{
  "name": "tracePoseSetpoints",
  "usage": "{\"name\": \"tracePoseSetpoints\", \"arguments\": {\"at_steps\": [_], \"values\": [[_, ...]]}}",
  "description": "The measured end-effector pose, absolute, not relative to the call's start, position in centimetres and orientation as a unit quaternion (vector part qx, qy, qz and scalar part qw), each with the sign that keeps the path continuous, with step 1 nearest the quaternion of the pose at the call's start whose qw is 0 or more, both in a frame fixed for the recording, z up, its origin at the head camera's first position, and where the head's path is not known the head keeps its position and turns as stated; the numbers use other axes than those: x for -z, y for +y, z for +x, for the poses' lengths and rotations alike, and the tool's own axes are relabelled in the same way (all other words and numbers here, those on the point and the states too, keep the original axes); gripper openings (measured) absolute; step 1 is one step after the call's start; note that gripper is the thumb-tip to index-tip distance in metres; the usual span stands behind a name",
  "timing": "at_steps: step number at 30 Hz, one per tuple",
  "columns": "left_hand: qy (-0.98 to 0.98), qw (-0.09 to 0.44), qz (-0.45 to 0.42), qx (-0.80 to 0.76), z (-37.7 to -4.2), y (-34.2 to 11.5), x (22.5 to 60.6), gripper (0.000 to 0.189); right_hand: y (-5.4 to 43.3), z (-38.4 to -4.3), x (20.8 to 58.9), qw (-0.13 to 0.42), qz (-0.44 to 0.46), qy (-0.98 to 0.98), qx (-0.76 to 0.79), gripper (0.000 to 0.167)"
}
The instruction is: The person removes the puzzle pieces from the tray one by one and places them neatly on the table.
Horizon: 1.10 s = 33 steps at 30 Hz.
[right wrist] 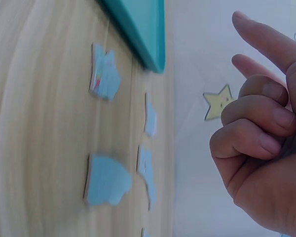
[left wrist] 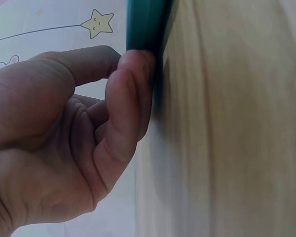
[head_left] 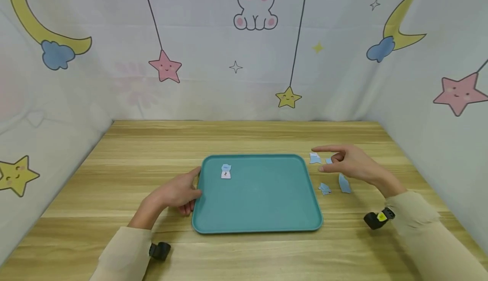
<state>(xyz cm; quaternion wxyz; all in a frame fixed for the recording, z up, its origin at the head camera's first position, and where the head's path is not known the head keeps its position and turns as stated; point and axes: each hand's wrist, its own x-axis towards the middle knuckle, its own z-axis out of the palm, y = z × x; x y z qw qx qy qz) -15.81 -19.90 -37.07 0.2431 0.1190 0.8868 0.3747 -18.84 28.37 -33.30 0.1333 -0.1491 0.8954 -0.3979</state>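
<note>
A teal tray (head_left: 259,200) lies on the table, with a small light-blue and white puzzle piece (head_left: 226,172) near its upper left corner. At the tray's left rim, my left hand (head_left: 179,193) grips the edge with thumb and fingers; in the left wrist view its fingertips (left wrist: 138,61) meet the tray's side. My right hand (head_left: 352,162) hovers to the right of the tray with nothing in it. Its index finger and thumb are stretched out and apart, the other fingers curled. Under and beside it lie light-blue puzzle pieces, among them a jagged one (head_left: 325,188) and a curved one (head_left: 344,183).
More blue pieces lie farther back, one (head_left: 314,158) near the right index fingertip and another (head_left: 329,161) partly behind the hand. The wooden table (head_left: 152,145) meets a white cloth backdrop (head_left: 213,90) printed with stars, moons and a rabbit at the back and sides.
</note>
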Motion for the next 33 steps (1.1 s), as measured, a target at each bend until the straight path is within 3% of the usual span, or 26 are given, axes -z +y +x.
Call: {"name": "tracePoseSetpoints", "arguments": {"at_steps": [12,33], "values": [[0.886,0.245,0.119,-0.376,-15.5,-20.0,36.8,0.081,23.6,-19.2,32.0,0.146,-0.199,0.888,0.388,0.062],[0.886,0.251,0.119,-0.372,-15.3,-19.9,36.5,0.08,17.2,-20.5,33.6,0.174,-0.254,0.846,0.436,0.066]]}}
